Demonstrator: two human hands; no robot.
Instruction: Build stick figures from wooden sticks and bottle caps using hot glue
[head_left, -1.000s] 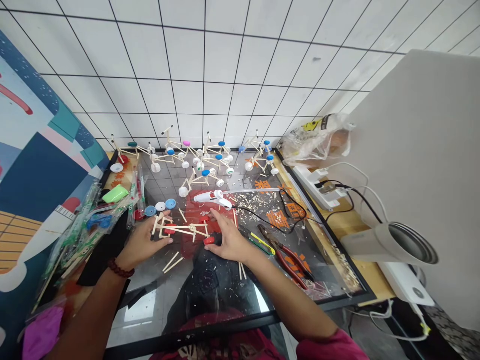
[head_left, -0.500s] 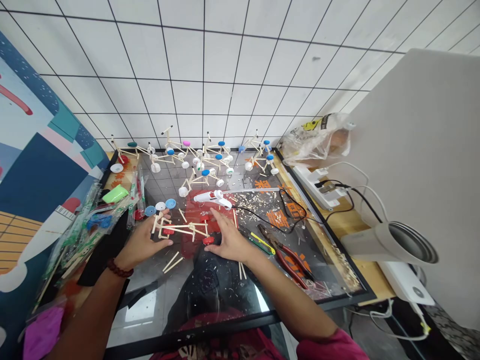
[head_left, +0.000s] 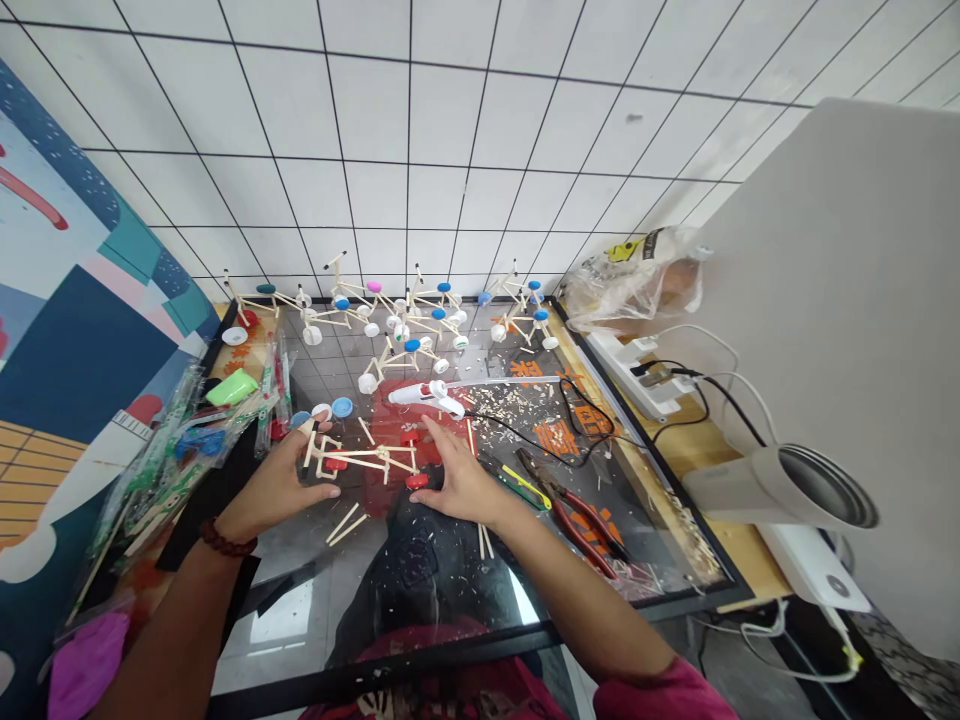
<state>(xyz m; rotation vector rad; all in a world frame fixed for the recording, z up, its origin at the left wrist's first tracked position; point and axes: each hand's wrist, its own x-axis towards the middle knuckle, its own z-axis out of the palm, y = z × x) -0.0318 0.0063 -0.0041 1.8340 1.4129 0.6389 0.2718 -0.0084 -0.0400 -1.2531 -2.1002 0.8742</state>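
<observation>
A small model trike (head_left: 367,458) made of wooden sticks, with red bottle-cap wheels, lies on the glass tabletop between my hands. My left hand (head_left: 289,475) is open at its left end, thumb and fingers spread around the handlebar part. My right hand (head_left: 456,468) is open at the other end, its thumb beside the near red wheel (head_left: 417,481); whether it touches is hard to tell. Blue and white bottle caps (head_left: 342,407) lie just beyond my left fingers. Loose sticks (head_left: 346,525) rest in front of the model. Behind it lies a white glue gun (head_left: 424,393).
Several finished stick trikes (head_left: 412,346) stand along the tiled wall. To the right are red-handled pliers (head_left: 585,525), a yellow cutter (head_left: 526,487), wood scraps and a black cord. Bagged sticks (head_left: 187,440) lie at the left; a power strip (head_left: 634,375) sits at the right.
My left hand has shifted slightly left, away from the model's middle. My right hand and the stick trike are nearly where they were.
</observation>
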